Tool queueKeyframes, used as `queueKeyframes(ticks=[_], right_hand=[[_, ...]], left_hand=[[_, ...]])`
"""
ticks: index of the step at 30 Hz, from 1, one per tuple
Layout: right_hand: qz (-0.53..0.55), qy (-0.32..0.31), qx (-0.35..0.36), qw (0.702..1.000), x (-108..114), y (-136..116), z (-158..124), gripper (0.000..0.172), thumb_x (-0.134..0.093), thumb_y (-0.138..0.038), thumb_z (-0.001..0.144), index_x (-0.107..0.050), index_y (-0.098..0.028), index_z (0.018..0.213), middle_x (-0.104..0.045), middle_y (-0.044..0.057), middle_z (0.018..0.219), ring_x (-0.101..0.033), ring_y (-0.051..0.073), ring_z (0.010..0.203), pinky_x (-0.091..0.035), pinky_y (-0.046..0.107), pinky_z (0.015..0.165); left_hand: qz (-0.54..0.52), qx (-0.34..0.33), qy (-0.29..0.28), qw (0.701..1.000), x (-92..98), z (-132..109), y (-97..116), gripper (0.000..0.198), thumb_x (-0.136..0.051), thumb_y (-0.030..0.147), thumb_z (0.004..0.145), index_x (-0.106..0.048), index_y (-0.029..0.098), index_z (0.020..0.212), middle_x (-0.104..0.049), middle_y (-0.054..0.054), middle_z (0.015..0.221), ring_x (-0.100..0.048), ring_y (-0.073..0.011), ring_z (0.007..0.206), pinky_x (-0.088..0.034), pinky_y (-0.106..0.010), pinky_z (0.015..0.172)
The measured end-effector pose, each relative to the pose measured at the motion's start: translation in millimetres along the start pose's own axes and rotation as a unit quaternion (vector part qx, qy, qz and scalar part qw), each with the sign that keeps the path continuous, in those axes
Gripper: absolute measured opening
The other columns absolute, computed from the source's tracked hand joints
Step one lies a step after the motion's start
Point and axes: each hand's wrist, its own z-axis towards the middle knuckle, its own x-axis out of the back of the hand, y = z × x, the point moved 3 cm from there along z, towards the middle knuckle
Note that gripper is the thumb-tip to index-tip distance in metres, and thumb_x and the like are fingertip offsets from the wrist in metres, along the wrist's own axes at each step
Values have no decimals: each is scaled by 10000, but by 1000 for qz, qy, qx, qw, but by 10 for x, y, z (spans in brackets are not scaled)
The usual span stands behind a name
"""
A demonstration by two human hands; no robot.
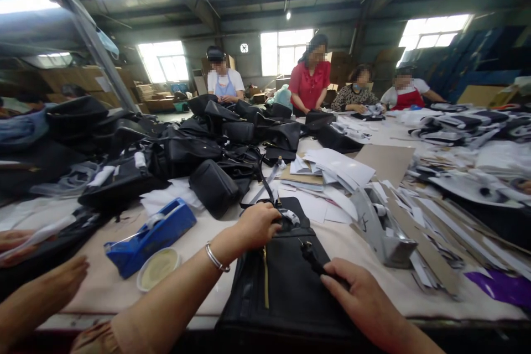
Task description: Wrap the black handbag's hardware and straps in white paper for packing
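Observation:
A black bag (286, 287) with a gold zipper (265, 276) lies flat on the table in front of me. My left hand (259, 225), a silver bangle at its wrist, is closed on the bag's upper end, beside a white-wrapped handle (290, 215). Just what part its fingers grip is hidden. A thin black strap rises behind that hand. Over the right side of the bag, my right hand (352, 282) pinches a black strap (311, 257) between thumb and fingers. Dark hardware shows at the strap's far end.
A blue tape dispenser (151, 235) and a round tub (158, 269) stand left; a grey tape dispenser (384, 232) stands right. Black bags (194, 146) are heaped behind. Paper sheets (340, 168) and cardboard strips (431, 238) cover the right. Another person's hand (68, 276) is at left; several co-workers stand opposite.

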Motion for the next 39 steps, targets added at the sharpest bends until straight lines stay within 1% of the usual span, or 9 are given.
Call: queueKeyframes(ticks=[3,6,11,15,20,25,31,35,39], right_hand=[[-32,-18,-6,999,-65,-2,24,204,-525,-357,910,-637,-226,799,-656,9,794,-595,205,770,-418,314,706],[-38,-24,-10,999,-91,18,38,224,-516,-368,918,-620,-223,782,-647,8,786,-586,199,752,-405,312,688],[-38,-54,-17,998,-143,139,65,352,-458,-466,957,-581,-214,744,-638,8,769,-581,186,750,-386,297,678],[-97,-81,-23,992,-123,186,228,527,-345,-573,978,-543,-208,653,-623,18,692,-564,184,684,-341,300,632],[-211,-5,-8,978,89,112,833,507,-394,-533,965,-575,-208,620,-643,57,671,-566,208,673,-312,314,627],[-138,0,11,990,-45,126,1637,277,-532,-375,906,-711,-170,860,-712,82,856,-613,216,809,-374,290,704],[-78,-25,22,996,-471,226,1946,186,-615,-254,780,-738,-155,880,-710,55,773,-608,201,711,-388,276,654],[-23,-9,38,999,-528,279,1839,301,-517,-241,826,-723,-195,1041,-730,32,896,-635,198,814,-429,268,738],[2,-4,39,999,-535,314,1805,291,-498,-252,823,-735,-208,986,-729,23,853,-640,213,822,-435,279,753]], left_hand=[[-11,-49,-30,998,-136,229,-147,280,-536,261,907,-697,238,1135,-659,-66,1236,-557,-234,1170,-361,-314,1070],[-7,-42,-58,997,-255,355,-307,218,-563,319,892,-740,239,992,-720,-76,1077,-606,-249,1083,-388,-341,1044],[9,52,-62,997,-359,391,-567,420,-441,469,936,-744,196,840,-733,-139,939,-661,-282,940,-473,-372,904],[24,170,-63,983,-385,389,-790,260,-575,381,853,-740,184,812,-734,-146,874,-682,-288,856,-506,-350,803],[29,248,-86,965,-439,374,-867,288,-749,466,676,-721,188,748,-725,-135,840,-683,-310,845,-520,-337,735],[23,269,-108,957,-522,410,-809,238,-755,391,650,-715,170,729,-717,-155,817,-688,-321,821,-521,-346,703],[-2,259,-50,965,-605,325,-856,118,-669,264,696,-691,204,795,-733,-98,894,-679,-270,848,-488,-300,695],[-31,248,6,968,-676,222,-886,200,-610,244,739,-649,218,933,-725,-63,920,-672,-238,830,-454,-274,637],[-64,221,37,972,-729,193,-848,359,-594,258,791,-589,259,1150,-732,-29,951,-675,-220,829,-454,-265,629]])
